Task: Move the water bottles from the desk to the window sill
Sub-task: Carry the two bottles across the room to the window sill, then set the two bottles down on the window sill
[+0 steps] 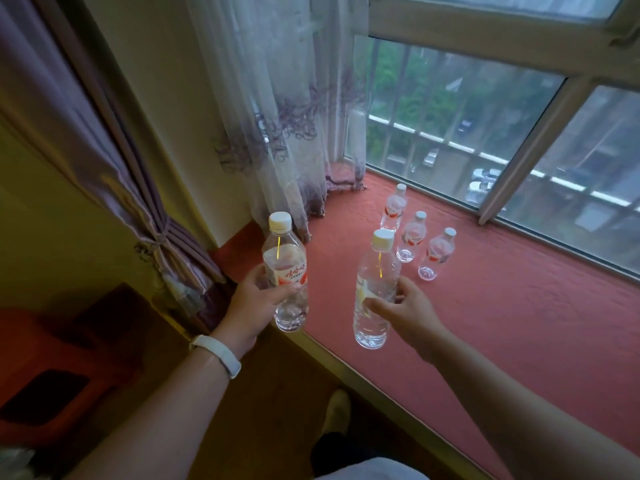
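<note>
Both hands [258, 299] hold bottles [285, 271] above red-covered window sill [485, 323].

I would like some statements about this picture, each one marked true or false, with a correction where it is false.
1. Three bottles stand on the sill. True.
2. The left hand is empty. False: it holds a bottle.
3. The right hand holds a bottle. True.
4. The bottles have blue caps. False: the caps are white.
5. A white band is on the left wrist. True.
6. The sill is covered in green. False: its cover is red.
</note>
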Available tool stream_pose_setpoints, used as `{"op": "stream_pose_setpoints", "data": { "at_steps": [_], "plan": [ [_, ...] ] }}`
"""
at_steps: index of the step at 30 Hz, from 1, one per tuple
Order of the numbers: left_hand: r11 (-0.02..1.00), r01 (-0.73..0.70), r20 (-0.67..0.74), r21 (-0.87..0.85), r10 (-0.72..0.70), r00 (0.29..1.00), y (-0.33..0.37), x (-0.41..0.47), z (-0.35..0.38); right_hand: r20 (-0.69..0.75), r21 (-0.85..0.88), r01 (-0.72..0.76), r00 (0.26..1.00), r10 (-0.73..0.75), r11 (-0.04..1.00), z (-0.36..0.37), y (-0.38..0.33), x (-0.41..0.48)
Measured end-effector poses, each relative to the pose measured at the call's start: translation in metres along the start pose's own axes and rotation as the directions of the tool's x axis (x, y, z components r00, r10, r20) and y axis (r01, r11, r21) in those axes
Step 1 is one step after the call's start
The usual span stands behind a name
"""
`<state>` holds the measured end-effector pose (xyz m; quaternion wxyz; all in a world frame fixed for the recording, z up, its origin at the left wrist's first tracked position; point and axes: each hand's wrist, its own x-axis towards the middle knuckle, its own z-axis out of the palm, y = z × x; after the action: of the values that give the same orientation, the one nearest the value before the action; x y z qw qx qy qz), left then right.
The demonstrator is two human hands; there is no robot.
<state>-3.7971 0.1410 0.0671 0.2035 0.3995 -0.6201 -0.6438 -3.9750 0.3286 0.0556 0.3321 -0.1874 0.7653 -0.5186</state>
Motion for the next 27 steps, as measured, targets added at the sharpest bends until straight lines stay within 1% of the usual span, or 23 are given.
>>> {"op": "stream_pose_setpoints", "data": {
  "at_steps": [5, 10, 15, 18, 21, 24, 27],
  "plan": [
    [0.998, 0.031, 0.047, 0.060, -0.034, 0.998, 0.012, 0.054, 0.020, -0.027, 0.051, -0.012, 1.000, 0.014, 0.999, 0.000, -0.006, 0.048],
    [0.984, 0.031, 0.102, 0.175, -0.050, 0.994, 0.028, 0.110, 0.045, -0.067, 0.075, -0.021, 0.997, 0.026, 0.997, -0.008, -0.013, 0.090],
    [0.975, 0.025, 0.153, 0.220, -0.060, 0.986, 0.036, 0.153, 0.069, -0.108, 0.076, -0.042, 0.993, 0.050, 0.996, -0.026, -0.016, 0.112],
    [0.959, 0.013, 0.195, 0.284, -0.071, 0.978, 0.036, 0.176, 0.089, -0.144, 0.083, -0.058, 0.987, 0.070, 0.995, -0.040, -0.013, 0.118],
    [0.943, -0.009, 0.266, 0.333, -0.085, 0.960, 0.036, 0.197, 0.112, -0.190, 0.088, -0.093, 0.976, 0.109, 0.992, -0.053, -0.006, 0.123],
    [0.924, -0.004, 0.338, 0.382, -0.135, 0.932, 0.030, 0.215, 0.135, -0.230, 0.113, -0.150, 0.958, 0.173, 0.982, -0.062, 0.008, 0.125],
    [0.911, 0.007, 0.397, 0.412, -0.187, 0.898, 0.020, 0.231, 0.156, -0.299, 0.140, -0.200, 0.925, 0.234, 0.970, -0.068, 0.020, 0.128]
  ]
}}
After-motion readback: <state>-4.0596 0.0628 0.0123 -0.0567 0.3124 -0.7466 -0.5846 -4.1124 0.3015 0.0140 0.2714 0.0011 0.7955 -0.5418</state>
